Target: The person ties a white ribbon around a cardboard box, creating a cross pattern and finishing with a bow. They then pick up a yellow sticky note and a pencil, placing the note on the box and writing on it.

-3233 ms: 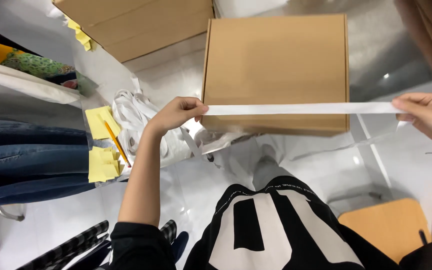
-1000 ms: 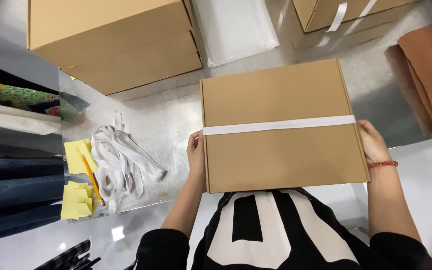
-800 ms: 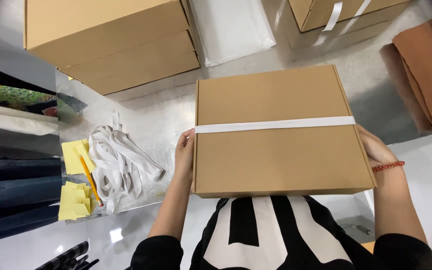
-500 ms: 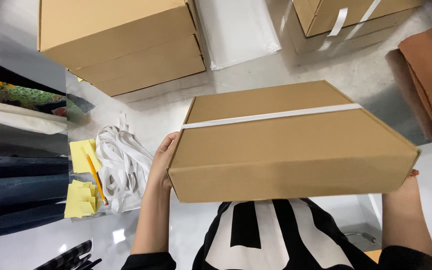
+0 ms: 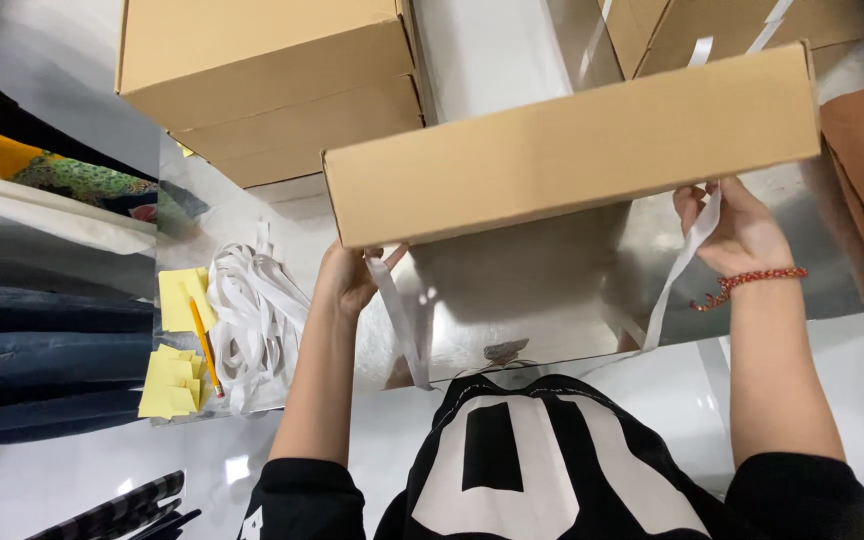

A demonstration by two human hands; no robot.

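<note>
The flat cardboard box (image 5: 572, 140) is hanging tipped on edge above the shiny table (image 5: 512, 300), long axis running left to right — the left hand (image 5: 350, 280) and right hand (image 5: 737, 225) are gripping its underside at either end, each pinching a white strap (image 5: 682, 265).

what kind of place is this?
Probably a packing station for clothing orders: stacked cardboard boxes on a shiny metal table, a pile of white straps, folded garments alongside.
</note>
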